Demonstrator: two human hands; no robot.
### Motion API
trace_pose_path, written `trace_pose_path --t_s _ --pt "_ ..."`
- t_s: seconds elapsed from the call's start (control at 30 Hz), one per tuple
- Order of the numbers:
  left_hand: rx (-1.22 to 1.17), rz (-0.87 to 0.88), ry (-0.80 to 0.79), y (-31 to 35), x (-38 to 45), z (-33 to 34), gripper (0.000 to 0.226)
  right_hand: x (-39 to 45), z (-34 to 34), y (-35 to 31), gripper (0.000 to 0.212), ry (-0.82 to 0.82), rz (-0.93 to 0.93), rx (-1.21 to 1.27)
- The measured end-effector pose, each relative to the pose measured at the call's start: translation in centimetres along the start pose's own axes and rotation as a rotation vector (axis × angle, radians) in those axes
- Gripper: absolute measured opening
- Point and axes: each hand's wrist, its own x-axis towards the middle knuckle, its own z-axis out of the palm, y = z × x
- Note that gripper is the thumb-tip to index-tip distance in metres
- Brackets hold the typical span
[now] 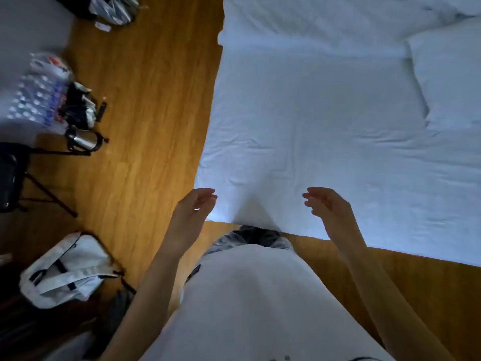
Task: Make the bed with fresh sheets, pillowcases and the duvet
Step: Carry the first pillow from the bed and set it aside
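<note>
Both hands empty, fingers loosely curled: left hand (194, 207) and right hand (326, 204) hover over the bed's near corner. White sheet (312, 121) already spread over the bed; pillow (453, 79) at far right edge. Likely poised to smooth or tuck.

Single head-worn camera, wide-angle. It looks steeply down from above the person's torso. It faces the bed (325, 121) corner and wooden floor (145, 113) close below.
</note>
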Motion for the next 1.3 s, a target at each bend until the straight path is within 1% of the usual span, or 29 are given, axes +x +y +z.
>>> trace_pose_path --t_s 0.23,0.3,0.4,0.53,0.6,0.73,0.8,0.9,1.03,1.17,1.3 --pt "-0.159 -0.042 0.294 -3.5 -4.2 -3.9 0.017 1.6 4.2 -1.0 0.015 -0.249 0.0 -0.062" --pt "-0.167 -0.061 0.328 -4.8 -5.4 -5.0 0.019 1.3 6.0 -1.9 0.011 -0.3 -0.015 -0.068" --pt "-0.172 -0.077 0.344 -6.8 -6.4 -6.8 0.02 0.5 9.3 -3.2 0.025 -0.326 -0.028 -0.087" --pt "-0.224 -0.073 0.375 -9.1 -6.3 -10.4 0.022 -0.8 13.9 -3.6 0.019 -0.348 -0.028 -0.112" --pt "-0.254 -0.064 0.374 -10.3 -6.0 -12.9 0.022 -1.4 16.9 -3.7 0.015 -0.343 -0.024 -0.13" --pt "-0.266 -0.055 0.322 -13.9 -4.5 -19.7 0.021 -2.4 24.2 -3.8 0.018 -0.279 -0.049 -0.179" --pt "-0.221 -0.043 0.261 -16.0 -3.6 -23.9 0.02 -3.5 28.4 -4.1 0.017 -0.23 -0.052 -0.175" --pt "-0.14 -0.007 0.171 -18.0 -2.8 -30.2 0.019 -5.4 34.3 -4.6 0.017 -0.163 -0.029 -0.091" --pt "-0.066 0.04 0.145 -18.7 -1.4 -37.4 0.021 -6.9 39.3 -6.0 0.018 -0.152 -0.023 -0.125" --pt "-0.066 0.064 0.163 -18.9 1.1 -41.1 0.021 -6.1 42.3 -7.6 0.016 -0.147 -0.033 -0.162" --pt "-0.151 0.028 0.159 -18.3 4.3 -41.4 0.02 -4.1 44.1 -8.9 0.014 -0.117 -0.019 -0.145"
